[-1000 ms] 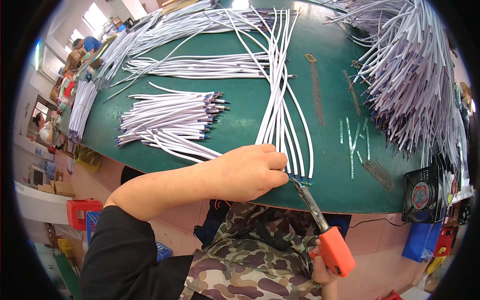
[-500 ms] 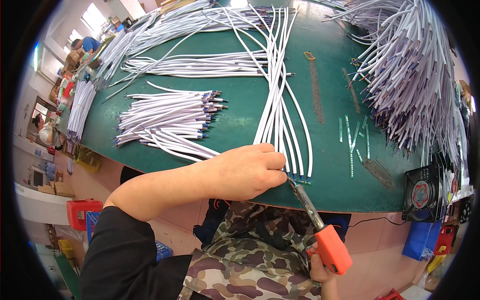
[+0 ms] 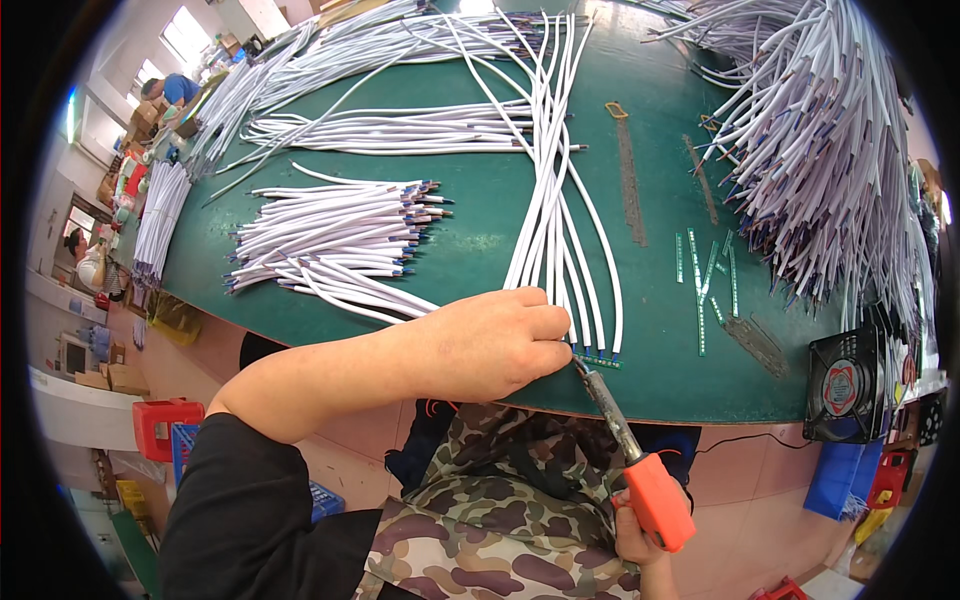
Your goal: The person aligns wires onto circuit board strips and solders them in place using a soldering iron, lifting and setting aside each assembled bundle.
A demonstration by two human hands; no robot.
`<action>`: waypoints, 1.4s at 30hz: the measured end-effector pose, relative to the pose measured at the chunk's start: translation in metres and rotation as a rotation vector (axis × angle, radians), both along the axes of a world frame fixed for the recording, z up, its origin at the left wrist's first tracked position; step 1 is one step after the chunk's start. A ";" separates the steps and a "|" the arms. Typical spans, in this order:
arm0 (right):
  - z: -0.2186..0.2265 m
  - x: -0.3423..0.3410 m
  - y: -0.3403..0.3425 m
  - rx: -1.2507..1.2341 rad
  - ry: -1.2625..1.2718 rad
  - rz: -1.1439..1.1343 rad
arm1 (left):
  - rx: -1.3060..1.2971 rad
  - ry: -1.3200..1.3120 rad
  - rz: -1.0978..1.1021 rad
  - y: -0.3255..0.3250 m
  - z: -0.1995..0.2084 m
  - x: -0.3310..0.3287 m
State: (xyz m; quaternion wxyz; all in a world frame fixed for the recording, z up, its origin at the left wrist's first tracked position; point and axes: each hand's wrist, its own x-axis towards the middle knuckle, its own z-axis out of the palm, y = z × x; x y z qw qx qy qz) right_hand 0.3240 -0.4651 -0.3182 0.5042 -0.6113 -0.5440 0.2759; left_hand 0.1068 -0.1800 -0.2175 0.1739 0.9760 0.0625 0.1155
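My right hand [image 3: 634,530] is wrapped round the red handle of a soldering iron [image 3: 616,425]. Its tip reaches the fingertips of my left hand [image 3: 500,338], close to the table's near edge. Those fingers are pinched on the near end of a white cable [image 3: 522,262]; the gripped end itself is hidden. Beside them, several white cables [image 3: 590,290] run side by side, their blue wire ends meeting a small green circuit board strip [image 3: 604,363]. Part of the strip lies hidden behind my left fingers.
On the green table [image 3: 480,215] a pile of short white cables [image 3: 335,230] lies left. A large cable bundle [image 3: 820,140] rises at the right, above a black fan [image 3: 845,385]. Loose green strips [image 3: 700,290] lie nearer the middle. Two people work at the far left.
The soldering iron's handle and my right hand have shifted slightly to the left. My left hand keeps its pinch in nearly the same place.
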 end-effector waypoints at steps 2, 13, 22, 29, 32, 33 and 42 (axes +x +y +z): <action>0.002 -0.001 0.003 0.027 -0.006 -0.025 | 0.006 0.000 -0.002 0.000 0.001 0.000; 0.002 0.005 0.004 0.050 -0.140 0.037 | 0.018 -0.001 0.002 -0.001 0.001 0.000; -0.028 0.001 -0.028 0.017 0.345 -0.026 | 0.022 0.012 0.003 -0.001 0.001 0.000; -0.028 0.007 -0.022 0.071 0.130 0.034 | 0.012 -0.003 0.007 -0.002 0.001 0.000; -0.024 0.010 -0.019 0.071 -0.204 0.022 | 0.010 -0.005 0.010 -0.002 0.000 0.000; -0.024 0.011 -0.019 0.066 -0.179 0.049 | 0.011 0.000 0.011 -0.002 0.000 0.000; -0.018 0.008 -0.014 0.030 -0.185 0.049 | 0.011 -0.005 0.019 -0.003 0.000 0.000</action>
